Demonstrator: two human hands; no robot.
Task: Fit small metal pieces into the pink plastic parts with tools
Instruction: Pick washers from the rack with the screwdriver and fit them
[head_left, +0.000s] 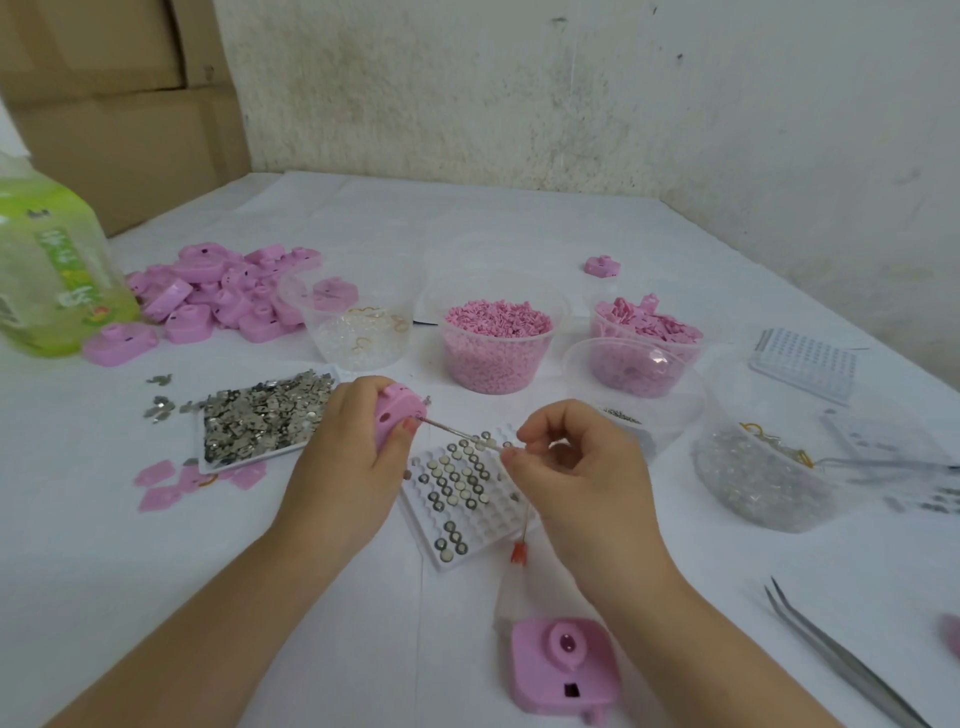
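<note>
Left hand (345, 441) on part (393, 417), right (576, 462) on rod (457, 432)

Soft even light, faint shadows, wide-angle bending, blurred edges

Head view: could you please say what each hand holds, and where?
Left hand grips a pink plastic part around its sides; right hand pinches a thin metal rod at its right end.

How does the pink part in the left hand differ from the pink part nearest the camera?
The held pink part is gripped on edge by the left hand; the near pink part lies flat on the table. A thin metal rod, pinched by the right hand, meets the held part; none meets the near one. Both are pink plastic.
</note>
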